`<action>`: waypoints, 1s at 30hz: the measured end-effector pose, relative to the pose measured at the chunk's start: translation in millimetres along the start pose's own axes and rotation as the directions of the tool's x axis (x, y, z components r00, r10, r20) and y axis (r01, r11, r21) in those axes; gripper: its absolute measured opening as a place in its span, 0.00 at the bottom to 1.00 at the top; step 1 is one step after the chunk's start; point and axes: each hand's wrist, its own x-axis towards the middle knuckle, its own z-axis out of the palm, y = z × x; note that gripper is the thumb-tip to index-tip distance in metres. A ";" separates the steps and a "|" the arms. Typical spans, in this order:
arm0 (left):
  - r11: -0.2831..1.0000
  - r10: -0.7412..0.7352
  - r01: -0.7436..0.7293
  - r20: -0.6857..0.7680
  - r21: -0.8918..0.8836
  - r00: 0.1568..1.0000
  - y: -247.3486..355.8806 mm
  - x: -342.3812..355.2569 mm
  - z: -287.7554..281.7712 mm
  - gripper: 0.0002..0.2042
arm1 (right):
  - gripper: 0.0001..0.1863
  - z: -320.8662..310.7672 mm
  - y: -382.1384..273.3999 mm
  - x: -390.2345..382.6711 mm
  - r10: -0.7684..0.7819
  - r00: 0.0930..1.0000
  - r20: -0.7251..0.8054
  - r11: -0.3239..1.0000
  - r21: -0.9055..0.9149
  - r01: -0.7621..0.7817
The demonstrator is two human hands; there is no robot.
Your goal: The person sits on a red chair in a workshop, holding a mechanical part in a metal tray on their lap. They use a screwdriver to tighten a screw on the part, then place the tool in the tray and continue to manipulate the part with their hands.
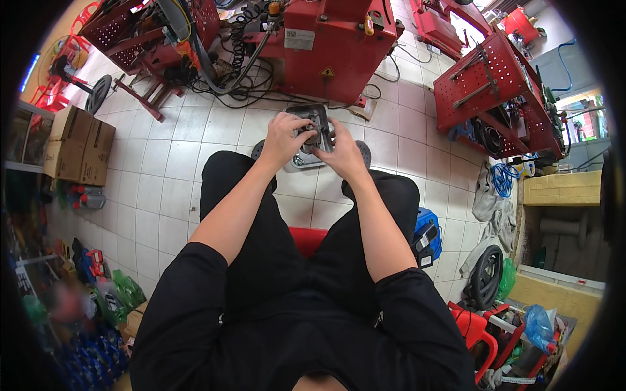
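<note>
I sit on a red stool (306, 238) with my legs in black trousers stretched out over a white tiled floor. Both hands reach forward to a grey metal tray-like part (314, 116) standing on the floor between my feet. My left hand (285, 137) grips its left side with fingers curled over the rim. My right hand (343, 151) presses on its right side, fingers bent around a small piece inside; what that piece is cannot be made out.
A big red machine (332, 45) with hoses and cables stands just beyond the tray. Red perforated racks (495, 85) are at right and far left. Cardboard boxes (81, 143) sit left, a blue box (427, 234) and a tyre (486, 274) right.
</note>
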 end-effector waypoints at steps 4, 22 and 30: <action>1.000 0.007 -0.007 0.010 0.015 1.000 -1.1 -0.3 -0.3 0.09 | 0.42 -3.1 -4.3 0.2 0.027 0.999 0.046 1.000 -0.006 -0.027; 1.000 0.014 -0.015 0.060 0.013 0.998 -1.8 -0.7 0.5 0.09 | 0.32 3.4 -9.6 -2.0 0.076 0.997 0.025 0.995 -0.071 -0.074; 0.999 -0.019 0.018 0.032 0.032 0.999 -5.4 -1.7 -2.6 0.09 | 0.29 -19.8 -13.5 -3.0 0.098 0.961 0.258 0.992 -0.097 -0.075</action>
